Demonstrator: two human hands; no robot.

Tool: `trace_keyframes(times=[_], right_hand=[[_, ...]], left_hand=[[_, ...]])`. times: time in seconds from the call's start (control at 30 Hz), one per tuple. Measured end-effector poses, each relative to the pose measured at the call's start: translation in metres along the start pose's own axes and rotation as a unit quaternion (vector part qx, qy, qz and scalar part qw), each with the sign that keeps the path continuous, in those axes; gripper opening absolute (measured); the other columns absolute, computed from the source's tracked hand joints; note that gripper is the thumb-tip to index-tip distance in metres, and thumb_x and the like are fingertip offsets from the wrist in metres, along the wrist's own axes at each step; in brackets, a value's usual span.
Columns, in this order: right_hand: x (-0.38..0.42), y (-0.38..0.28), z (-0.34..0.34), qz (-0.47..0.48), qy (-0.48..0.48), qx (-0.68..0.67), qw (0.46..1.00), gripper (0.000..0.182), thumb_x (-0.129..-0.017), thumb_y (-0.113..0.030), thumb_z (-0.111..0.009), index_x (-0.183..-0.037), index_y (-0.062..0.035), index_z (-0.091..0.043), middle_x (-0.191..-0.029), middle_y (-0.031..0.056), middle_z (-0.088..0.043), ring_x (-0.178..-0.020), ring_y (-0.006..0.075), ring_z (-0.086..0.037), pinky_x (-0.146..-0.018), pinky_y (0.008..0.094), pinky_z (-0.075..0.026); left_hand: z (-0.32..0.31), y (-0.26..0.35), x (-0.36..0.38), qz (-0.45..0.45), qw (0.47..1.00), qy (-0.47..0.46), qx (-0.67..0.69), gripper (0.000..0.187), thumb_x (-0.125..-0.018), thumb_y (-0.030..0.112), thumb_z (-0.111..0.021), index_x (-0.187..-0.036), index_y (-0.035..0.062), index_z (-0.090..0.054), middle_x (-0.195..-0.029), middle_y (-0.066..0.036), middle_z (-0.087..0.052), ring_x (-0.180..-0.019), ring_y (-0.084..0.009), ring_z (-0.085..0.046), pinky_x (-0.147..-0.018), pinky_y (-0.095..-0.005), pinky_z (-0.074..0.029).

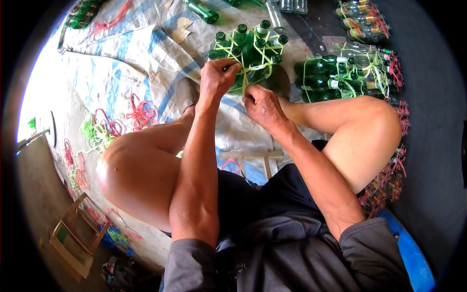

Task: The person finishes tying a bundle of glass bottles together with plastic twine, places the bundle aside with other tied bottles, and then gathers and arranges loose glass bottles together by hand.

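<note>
Bottle bundle: a cluster of green glass bottles point(250, 51) stands mouths-up on the blue-and-white sheet point(163, 65), in front of the person and between the feet.
Twine: pale yellow-green strands point(244, 78) cross between the bottle necks and run down the near side of the cluster.
Left hand: the left hand point(215, 79) is at the near left edge of the cluster, its fingers point(231, 64) bent and pinching the twine near the bottle necks.
Right hand: the right hand point(265, 108) is lower and to the right, fingers curled in and grasping the twine at the near side.
Neck labels: white bands show on some of the tied green bottles point(318, 78) lying to the right; any lettering is too small to read.
Body labels: bottles at the upper right point(365, 22) wear orange-and-pale labels, no brand legible.
Shirt: the dark grey shirt point(292, 265) has faint small marks on the front, unreadable.
Loose glass: a green bottle point(203, 12) lies beyond the cluster, with a clear bottle point(275, 15) to its right.
Loose string: red tangles point(142, 114) lie on the sheet at left, pale green string point(95, 130) beside them.
</note>
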State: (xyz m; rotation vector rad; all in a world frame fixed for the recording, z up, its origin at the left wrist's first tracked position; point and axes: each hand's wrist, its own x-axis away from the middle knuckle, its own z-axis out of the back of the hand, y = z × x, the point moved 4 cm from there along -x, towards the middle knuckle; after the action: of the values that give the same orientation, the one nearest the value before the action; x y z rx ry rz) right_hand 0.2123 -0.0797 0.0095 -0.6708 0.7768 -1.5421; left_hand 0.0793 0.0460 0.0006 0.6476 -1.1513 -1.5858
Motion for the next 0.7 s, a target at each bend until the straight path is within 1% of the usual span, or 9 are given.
trace_keyframes(times=[0.13, 0.23, 0.33, 0.43, 0.53, 0.57, 0.6, 0.67, 0.7], right_hand=[[0.001, -0.003, 0.006, -0.014, -0.008, 0.007, 1.000, 0.003, -0.090, 0.000, -0.065, -0.093, 0.0008, -0.064, -0.092, 0.0248, -0.069, -0.091, 0.0495, -0.068, -0.079, 0.0559, -0.055], [0.001, 0.002, 0.007, -0.020, -0.014, 0.010, 1.000, 0.004, -0.090, -0.001, -0.065, -0.094, 0.0009, -0.064, -0.095, 0.0252, -0.069, -0.094, 0.0492, -0.068, -0.081, 0.0557, -0.055], [0.005, 0.011, 0.004, -0.033, -0.013, 0.013, 0.999, 0.007, -0.090, -0.001, -0.065, -0.097, 0.0012, -0.064, -0.101, 0.0257, -0.070, -0.099, 0.0487, -0.068, -0.084, 0.0549, -0.056], [0.010, 0.017, 0.000, -0.039, -0.012, 0.018, 0.999, 0.014, -0.091, -0.001, -0.064, -0.104, 0.0009, -0.063, -0.107, 0.0268, -0.071, -0.103, 0.0483, -0.069, -0.087, 0.0546, -0.057], [0.011, 0.020, -0.001, -0.018, -0.010, 0.040, 0.999, 0.022, -0.093, -0.004, -0.065, -0.114, 0.0000, -0.061, -0.108, 0.0271, -0.072, -0.103, 0.0486, -0.069, -0.087, 0.0543, -0.057], [0.011, 0.021, -0.002, -0.006, 0.002, 0.044, 0.999, 0.023, -0.093, -0.004, -0.065, -0.116, -0.0004, -0.060, -0.107, 0.0268, -0.072, -0.101, 0.0488, -0.070, -0.086, 0.0537, -0.057], [0.011, 0.021, -0.003, 0.005, 0.013, 0.049, 0.999, 0.025, -0.094, -0.004, -0.065, -0.118, -0.0008, -0.060, -0.105, 0.0264, -0.072, -0.099, 0.0489, -0.070, -0.084, 0.0531, -0.057], [0.011, 0.015, 0.002, -0.005, 0.000, 0.051, 0.999, 0.028, -0.094, -0.006, -0.065, -0.121, -0.0009, -0.059, -0.106, 0.0268, -0.072, -0.100, 0.0494, -0.069, -0.085, 0.0539, -0.057], [0.010, 0.011, 0.006, -0.011, -0.007, 0.053, 0.999, 0.029, -0.094, -0.007, -0.065, -0.122, -0.0010, -0.058, -0.106, 0.0270, -0.072, -0.100, 0.0496, -0.069, -0.086, 0.0542, -0.057]], left_hand=[[0.000, 0.000, 0.000, -0.023, 1.000, 0.001, -0.008, 0.025, -0.095, 0.021, -0.079, -0.110, 0.0013, -0.084, -0.091, -0.014, -0.083, -0.080, -0.0166, -0.075, -0.076, -0.0327, -0.058], [0.002, 0.002, 0.002, -0.037, 0.997, 0.010, -0.060, 0.025, -0.094, 0.021, -0.080, -0.111, 0.0036, -0.084, -0.096, -0.014, -0.083, -0.082, -0.0200, -0.077, -0.078, -0.0346, -0.059], [0.006, 0.006, 0.009, -0.061, 0.994, 0.032, -0.088, 0.025, -0.094, 0.021, -0.078, -0.114, 0.0061, -0.084, -0.099, -0.015, -0.083, -0.081, -0.0205, -0.077, -0.080, -0.0350, -0.059], [0.013, 0.012, 0.010, -0.049, 0.993, 0.086, -0.067, 0.026, -0.096, 0.021, -0.077, -0.116, 0.0066, -0.084, -0.102, -0.015, -0.084, -0.082, -0.0189, -0.076, -0.080, -0.0343, -0.059], [0.027, 0.036, 0.005, -0.041, 0.991, 0.124, -0.018, 0.027, -0.095, 0.025, -0.074, -0.113, 0.0082, -0.084, -0.095, -0.023, -0.080, -0.088, -0.0352, -0.080, -0.084, -0.0409, -0.061], [0.032, 0.047, 0.002, -0.063, 0.988, 0.140, -0.004, 0.028, -0.096, 0.027, -0.074, -0.113, 0.0068, -0.084, -0.095, -0.023, -0.080, -0.089, -0.0313, -0.081, -0.084, -0.0398, -0.061], [0.039, 0.065, 0.001, -0.059, 0.989, 0.136, 0.025, 0.029, -0.096, 0.028, -0.074, -0.113, 0.0072, -0.085, -0.096, -0.022, -0.081, -0.088, -0.0280, -0.081, -0.083, -0.0385, -0.061], [0.055, 0.101, -0.002, -0.096, 0.982, 0.156, 0.039, 0.029, -0.096, 0.026, -0.076, -0.114, 0.0056, -0.085, -0.100, -0.019, -0.084, -0.088, -0.0228, -0.080, -0.081, -0.0351, -0.061], [0.063, 0.118, -0.003, -0.112, 0.979, 0.154, 0.073, 0.029, -0.096, 0.024, -0.076, -0.114, 0.0042, -0.085, -0.102, -0.017, -0.084, -0.088, -0.0211, -0.080, -0.080, -0.0333, -0.060]])
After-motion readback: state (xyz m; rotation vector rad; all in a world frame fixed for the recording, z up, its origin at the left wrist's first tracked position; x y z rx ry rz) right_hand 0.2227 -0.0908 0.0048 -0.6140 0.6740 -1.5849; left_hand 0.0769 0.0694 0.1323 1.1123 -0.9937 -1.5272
